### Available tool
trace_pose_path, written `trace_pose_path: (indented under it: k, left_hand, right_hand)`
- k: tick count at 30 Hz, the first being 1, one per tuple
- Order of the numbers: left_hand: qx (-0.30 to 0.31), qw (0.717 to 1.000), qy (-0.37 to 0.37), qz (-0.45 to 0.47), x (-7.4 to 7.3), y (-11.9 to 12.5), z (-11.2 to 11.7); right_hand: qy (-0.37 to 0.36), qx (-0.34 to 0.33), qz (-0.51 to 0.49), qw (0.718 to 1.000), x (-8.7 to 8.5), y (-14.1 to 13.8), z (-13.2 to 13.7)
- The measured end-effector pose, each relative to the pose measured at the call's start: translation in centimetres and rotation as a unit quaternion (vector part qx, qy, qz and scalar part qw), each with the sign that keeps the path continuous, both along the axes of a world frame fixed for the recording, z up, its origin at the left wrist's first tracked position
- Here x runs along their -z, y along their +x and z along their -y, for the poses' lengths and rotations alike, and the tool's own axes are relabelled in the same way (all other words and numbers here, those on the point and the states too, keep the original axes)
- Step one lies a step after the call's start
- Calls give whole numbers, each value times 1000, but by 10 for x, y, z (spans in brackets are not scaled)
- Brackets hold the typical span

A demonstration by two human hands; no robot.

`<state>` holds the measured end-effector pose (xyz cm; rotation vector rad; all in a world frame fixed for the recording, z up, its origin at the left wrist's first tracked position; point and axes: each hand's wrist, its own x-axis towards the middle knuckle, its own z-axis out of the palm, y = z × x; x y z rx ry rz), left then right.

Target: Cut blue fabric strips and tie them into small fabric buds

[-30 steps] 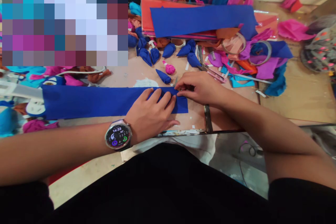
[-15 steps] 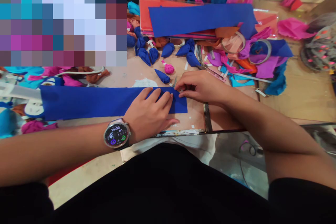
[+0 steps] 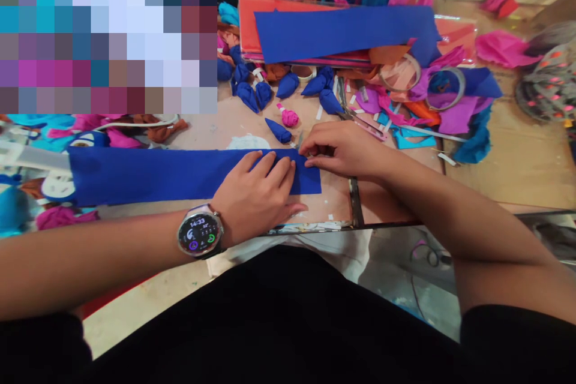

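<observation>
A long blue felt strip (image 3: 148, 174) lies flat across the wooden table (image 3: 508, 168). My left hand (image 3: 258, 195), with a watch (image 3: 200, 232) on its wrist, lies flat on the strip's right end, fingers stretched out. My right hand (image 3: 344, 150) has its fingers curled in a pinch at the strip's upper right corner. What it pinches besides the edge is hidden. A small rolled blue felt cone (image 3: 278, 130) lies just beyond the strip.
Several blue felt cones (image 3: 288, 85) and a pink bud (image 3: 290, 116) lie behind. A second blue strip (image 3: 346, 33) rests on an orange box (image 3: 246, 24). Scissors (image 3: 362, 123), tape rolls (image 3: 400, 75) and coloured scraps crowd the right. The table's metal edge (image 3: 355, 204) runs near my body.
</observation>
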<state>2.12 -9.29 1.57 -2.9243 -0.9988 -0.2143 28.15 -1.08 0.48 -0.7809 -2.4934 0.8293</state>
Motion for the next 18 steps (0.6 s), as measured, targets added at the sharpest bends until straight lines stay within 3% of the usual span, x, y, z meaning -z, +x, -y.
trace_pose_path:
  k: [11,18]
  left_hand:
    - [0,1000,4,20,1,-2,2]
    - [2,1000,6,-14,-3,0,1]
  right_hand:
    - [-6,3,3,1000,-1,-1,1]
    - [4,-1,16,1000,-2,0,1]
